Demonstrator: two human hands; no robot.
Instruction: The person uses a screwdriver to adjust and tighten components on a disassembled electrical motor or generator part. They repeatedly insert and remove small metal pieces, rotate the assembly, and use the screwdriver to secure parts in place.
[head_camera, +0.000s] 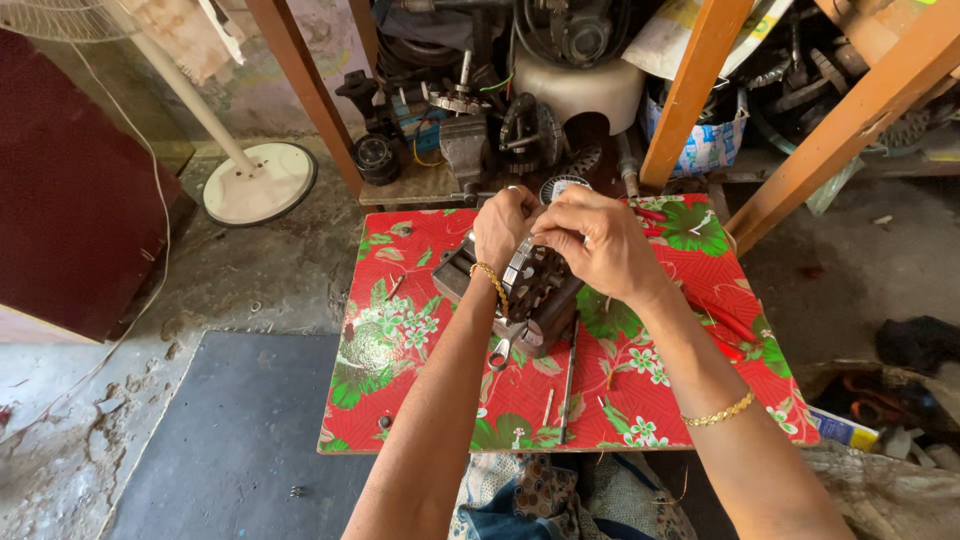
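A dark metal motor part with a slotted ring stands on a small table covered in a red flowered cloth. My left hand grips its far upper edge, a gold bracelet on the wrist. My right hand pinches the top of the ring with thumb and fingers. A wrench lies against the part's near left side. A thin metal rod lies on the cloth toward me.
Red-handled pliers lie at the table's right. Behind stand a bench vise, motor parts, orange wooden shelf legs and a white fan base. A dark mat covers the floor at left. Clutter sits at lower right.
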